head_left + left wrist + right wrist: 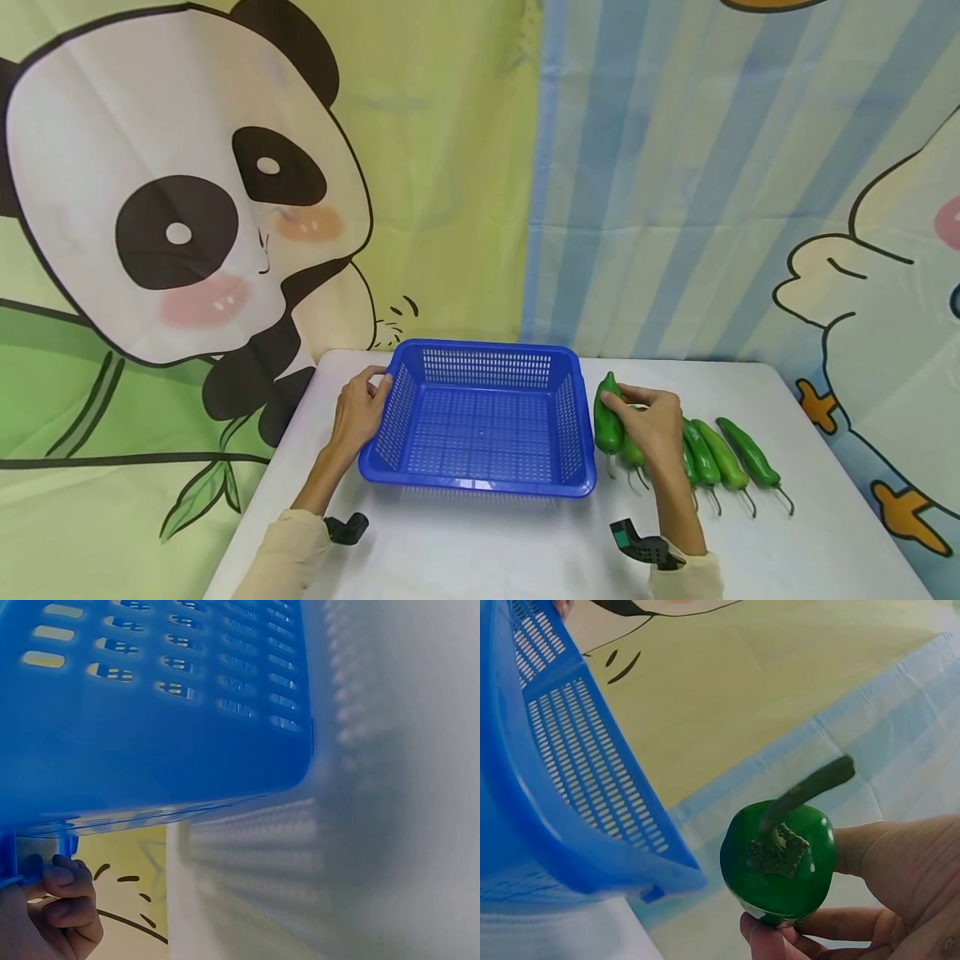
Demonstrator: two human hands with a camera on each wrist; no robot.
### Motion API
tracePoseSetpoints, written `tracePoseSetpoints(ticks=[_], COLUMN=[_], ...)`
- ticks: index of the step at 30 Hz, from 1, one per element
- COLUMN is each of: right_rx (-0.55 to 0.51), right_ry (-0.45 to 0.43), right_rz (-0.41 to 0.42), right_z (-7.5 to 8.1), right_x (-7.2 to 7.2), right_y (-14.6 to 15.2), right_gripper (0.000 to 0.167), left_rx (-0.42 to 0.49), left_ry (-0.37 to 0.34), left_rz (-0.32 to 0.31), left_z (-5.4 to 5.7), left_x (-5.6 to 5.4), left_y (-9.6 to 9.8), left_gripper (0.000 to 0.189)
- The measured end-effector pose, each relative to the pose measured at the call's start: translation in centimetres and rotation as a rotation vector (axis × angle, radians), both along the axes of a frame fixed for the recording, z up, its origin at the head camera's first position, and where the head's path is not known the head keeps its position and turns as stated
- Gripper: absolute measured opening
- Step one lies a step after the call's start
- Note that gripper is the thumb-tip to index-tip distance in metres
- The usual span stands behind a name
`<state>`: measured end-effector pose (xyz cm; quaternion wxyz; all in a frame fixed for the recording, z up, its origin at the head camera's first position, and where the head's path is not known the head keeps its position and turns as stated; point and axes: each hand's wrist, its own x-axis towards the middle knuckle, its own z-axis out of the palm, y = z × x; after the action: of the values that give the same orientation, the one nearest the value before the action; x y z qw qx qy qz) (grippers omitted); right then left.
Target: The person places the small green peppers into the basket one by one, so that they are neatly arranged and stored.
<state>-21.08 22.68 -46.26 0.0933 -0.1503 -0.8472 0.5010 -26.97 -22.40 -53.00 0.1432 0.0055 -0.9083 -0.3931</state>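
Note:
A blue plastic basket [474, 482] with slotted walls stands on the white table in the head view. At its far left corner my left hand [362, 408] grips the rim, with the fingers [69, 889] curled round the edge in the left wrist view. My right hand [656, 423] pinches a green chili pepper [608, 425] between thumb and fingers, just right of the basket. In the right wrist view this pepper [780, 859] points its stem end at the camera, close beside the basket's wall [600, 757].
Several more green peppers [750, 454] lie side by side on the table's right part, stems toward me; the right hand and forearm partly cover some. The white table [465, 558] ends at a curtain [450, 208] with a cartoon panda.

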Motion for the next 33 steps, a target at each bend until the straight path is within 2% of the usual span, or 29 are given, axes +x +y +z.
tracePoseSetpoints(ticks=[9, 23, 33], right_rx=[0.005, -0.058, -0.085], right_ry=[0.046, 0.015, 0.032], right_rz=[0.032, 0.037, 0.040], right_z=[0.3, 0.6, 0.7], right_x=[-0.3, -0.1, -0.2], right_y=[-0.8, -1.5, -1.8], right_gripper=[0.045, 0.048, 0.048], left_rx=[-0.007, -0.003, 0.001], left_ry=[0.013, 0.003, -0.007], left_rz=[-0.005, 0.004, 0.013], left_z=[0.1, 0.1, 0.1], left_x=[-0.2, -0.1, -0.1], left_y=[-0.1, 0.1, 0.1], left_gripper=[0.037, 0.037, 0.037])
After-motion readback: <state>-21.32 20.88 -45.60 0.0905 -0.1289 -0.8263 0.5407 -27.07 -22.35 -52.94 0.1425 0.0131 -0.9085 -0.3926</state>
